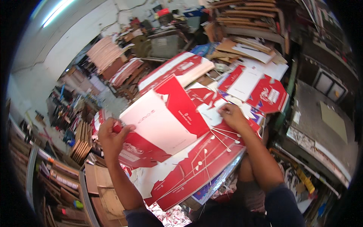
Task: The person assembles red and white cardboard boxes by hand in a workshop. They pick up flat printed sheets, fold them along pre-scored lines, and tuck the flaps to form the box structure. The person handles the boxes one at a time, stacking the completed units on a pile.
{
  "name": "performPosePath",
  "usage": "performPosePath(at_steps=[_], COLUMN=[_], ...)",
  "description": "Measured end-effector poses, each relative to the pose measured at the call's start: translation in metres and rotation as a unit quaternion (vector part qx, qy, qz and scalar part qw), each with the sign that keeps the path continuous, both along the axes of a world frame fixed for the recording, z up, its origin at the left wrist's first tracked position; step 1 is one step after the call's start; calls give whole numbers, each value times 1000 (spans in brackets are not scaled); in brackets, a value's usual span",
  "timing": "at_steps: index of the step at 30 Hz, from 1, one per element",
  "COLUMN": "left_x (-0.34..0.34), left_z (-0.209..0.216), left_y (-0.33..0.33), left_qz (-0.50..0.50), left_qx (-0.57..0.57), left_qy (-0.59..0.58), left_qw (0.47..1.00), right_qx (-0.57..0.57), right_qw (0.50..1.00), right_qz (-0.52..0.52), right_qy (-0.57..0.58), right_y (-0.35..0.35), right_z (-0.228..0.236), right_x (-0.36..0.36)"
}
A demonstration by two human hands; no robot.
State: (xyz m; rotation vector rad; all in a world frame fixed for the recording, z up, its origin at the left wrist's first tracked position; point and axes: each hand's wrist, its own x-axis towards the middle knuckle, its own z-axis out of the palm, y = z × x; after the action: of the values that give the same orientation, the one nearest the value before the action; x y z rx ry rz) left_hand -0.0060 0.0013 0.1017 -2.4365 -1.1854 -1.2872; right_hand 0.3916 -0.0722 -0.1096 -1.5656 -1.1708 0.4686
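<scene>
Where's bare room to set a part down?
On the grey metal top at far right, left of the tan sheet. Crowded: around the left hand and right hand, with the held card and red-white sheets.

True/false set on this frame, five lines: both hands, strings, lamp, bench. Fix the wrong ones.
1. The left hand holds a red-and-white cardboard sheet. True.
2. The right hand grips that sheet's left edge. False: the right hand is to the right of the sheet, apart from it.
3. White strings lie across a red printed sheet. True.
4. The tube light is off. False: the tube light, upper left, is lit.
5. A flat brownish board lies on the bench at right. True.
</scene>
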Motion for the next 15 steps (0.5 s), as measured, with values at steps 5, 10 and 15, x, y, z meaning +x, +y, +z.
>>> performPosePath(at_steps=[5,10,15], left_x=[-24,-38,-26], left_z=[9,24,-14], left_y=[3,-10,-10], left_qz=[46,41,144], left_qx=[60,40,20], left_qy=[-97,-264,-380], left_qw=[992,963,913], right_qx=[79,161,148], right_qw=[996,950,914], right_qz=[-23,156,225], right_qy=[32,219,303], right_y=[-18,-25,-14], right_z=[36,94,154], right_x=[-24,-91,-136])
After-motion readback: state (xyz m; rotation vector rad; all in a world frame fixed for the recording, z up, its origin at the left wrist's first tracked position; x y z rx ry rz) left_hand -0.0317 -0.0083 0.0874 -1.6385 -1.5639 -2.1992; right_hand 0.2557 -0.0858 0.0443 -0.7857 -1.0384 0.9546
